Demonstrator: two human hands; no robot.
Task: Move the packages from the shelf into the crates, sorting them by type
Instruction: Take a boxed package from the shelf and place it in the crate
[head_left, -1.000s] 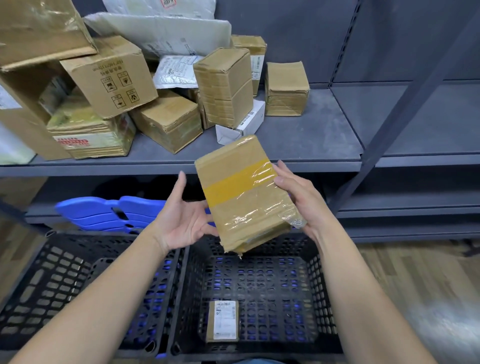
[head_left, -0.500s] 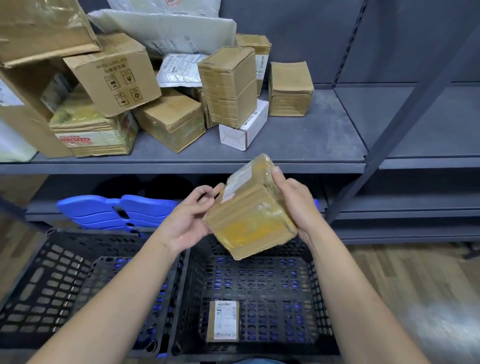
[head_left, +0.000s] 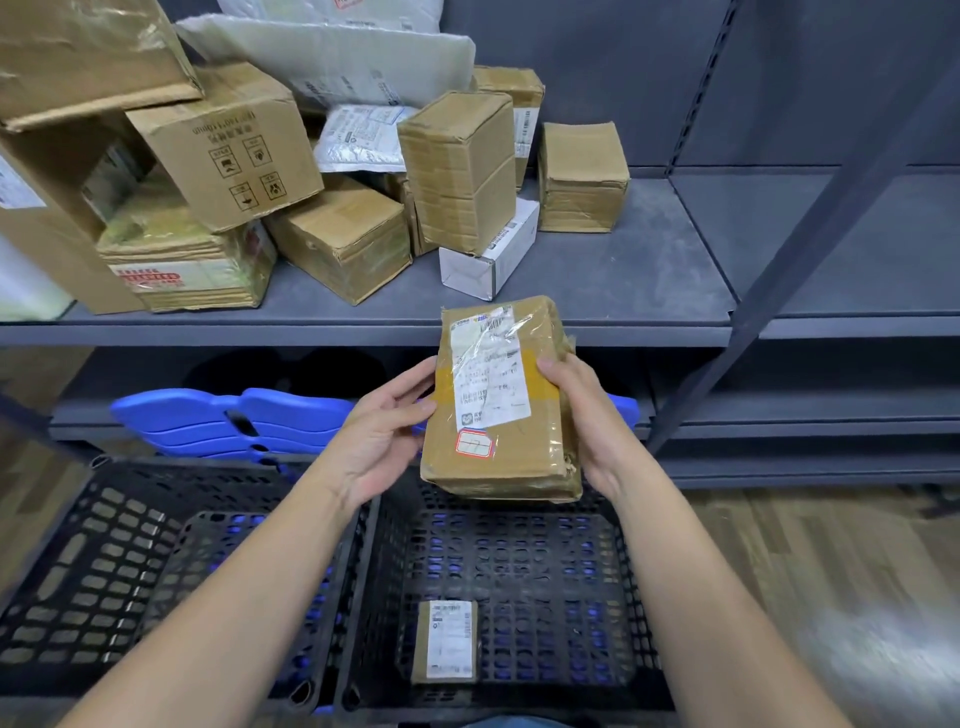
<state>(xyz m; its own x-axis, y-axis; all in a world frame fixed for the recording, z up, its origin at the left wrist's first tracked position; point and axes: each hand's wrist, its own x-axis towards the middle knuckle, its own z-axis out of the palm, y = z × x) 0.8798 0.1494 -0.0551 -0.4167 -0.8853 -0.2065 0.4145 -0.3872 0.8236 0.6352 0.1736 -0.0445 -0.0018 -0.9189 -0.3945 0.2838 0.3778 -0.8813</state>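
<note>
A taped brown cardboard box (head_left: 501, 452) with a white shipping label and a red-edged sticker facing me is held above the right black crate (head_left: 636, 587). My right hand (head_left: 584, 415) grips its right side, thumb on the front. My left hand (head_left: 382, 431) holds its left edge with fingertips and thumb. One small labelled box (head_left: 445, 642) lies on the right crate's floor. The left black crate (head_left: 104, 561) holds no packages that I can see. Several cardboard boxes (head_left: 343, 234) and grey mailer bags (head_left: 343, 62) are piled on the grey shelf (head_left: 623, 291).
A small white carton (head_left: 488, 257) and a squat brown box (head_left: 579, 179) stand nearest the shelf's bare right part. Blue plastic lids (head_left: 228, 415) are stacked on the lower shelf behind the crates. A diagonal shelf brace (head_left: 810, 218) runs at right. Wooden floor lies to the right.
The box has been turned over in both hands: the yellow-taped side showed a second ago, then an end face, and now the labelled side faces me.
</note>
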